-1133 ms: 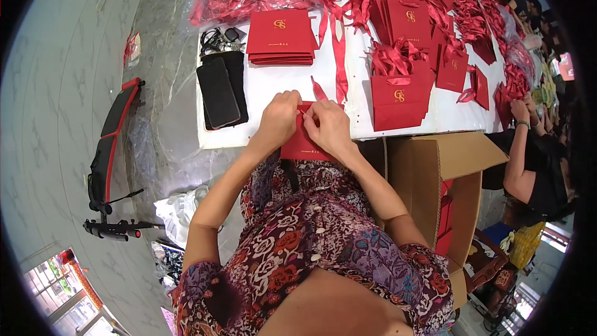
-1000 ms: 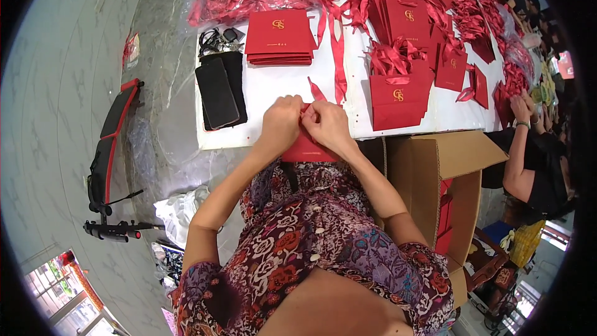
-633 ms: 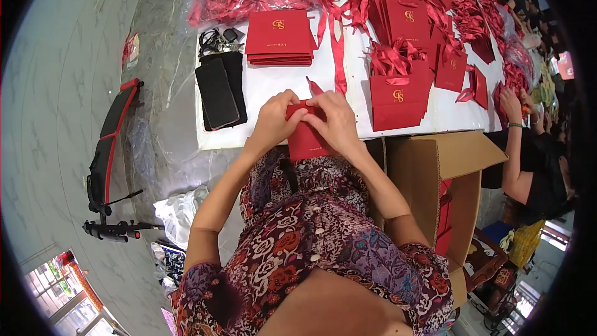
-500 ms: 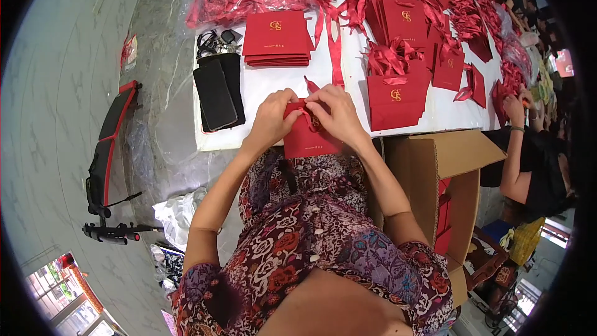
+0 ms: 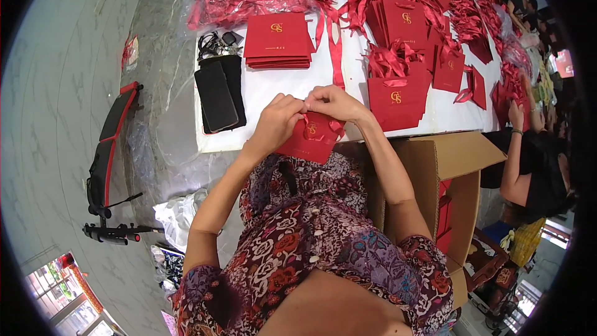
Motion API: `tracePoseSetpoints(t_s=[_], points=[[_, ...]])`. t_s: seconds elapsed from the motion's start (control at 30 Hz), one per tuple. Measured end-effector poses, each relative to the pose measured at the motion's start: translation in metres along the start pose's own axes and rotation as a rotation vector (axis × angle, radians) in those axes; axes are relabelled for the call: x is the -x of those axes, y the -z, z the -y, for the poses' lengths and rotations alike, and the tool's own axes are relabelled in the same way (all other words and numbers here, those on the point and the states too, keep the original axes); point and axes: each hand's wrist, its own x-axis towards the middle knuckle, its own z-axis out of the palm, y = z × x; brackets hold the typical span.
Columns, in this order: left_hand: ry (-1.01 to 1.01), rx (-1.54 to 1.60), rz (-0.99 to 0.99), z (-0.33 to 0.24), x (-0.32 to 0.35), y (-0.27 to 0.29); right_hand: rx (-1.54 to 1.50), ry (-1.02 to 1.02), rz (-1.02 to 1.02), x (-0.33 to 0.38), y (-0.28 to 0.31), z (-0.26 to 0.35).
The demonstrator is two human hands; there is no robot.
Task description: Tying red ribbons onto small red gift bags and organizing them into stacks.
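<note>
Red paper bag observed tilted at the near edge of the white table, red ribbon at its right side; our left hand pinches the bag's top, our right hand bent close beside, grip partly hidden: we cannot tell its hold

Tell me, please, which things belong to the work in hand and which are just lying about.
Likely in use:
small red paper bag, held by left hand, right hand at its top
stacked red paper bags
long shiny red ribbon

Likely lying about:
black rectangular phone
black rectangular cloth
crumpled white plastic bag
</note>
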Motion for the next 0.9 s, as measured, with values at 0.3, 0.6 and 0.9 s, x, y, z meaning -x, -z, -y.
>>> tracePoseSetpoints(t_s=[0.3, 0.6, 0.9], points=[[0.025, 0.022, -0.018, 0.0, -0.002, -0.002, 0.119, -0.061, -0.253, -0.015, -0.019, -0.008], [0.228, 0.079, -0.023, 0.022, 0.013, -0.005, 0.244, 0.046, -0.723, -0.01, 0.011, 0.008], [0.329, -0.259, -0.129, 0.041, -0.014, -0.028, 0.548, -0.038, -0.614, -0.019, -0.003, 0.008]])
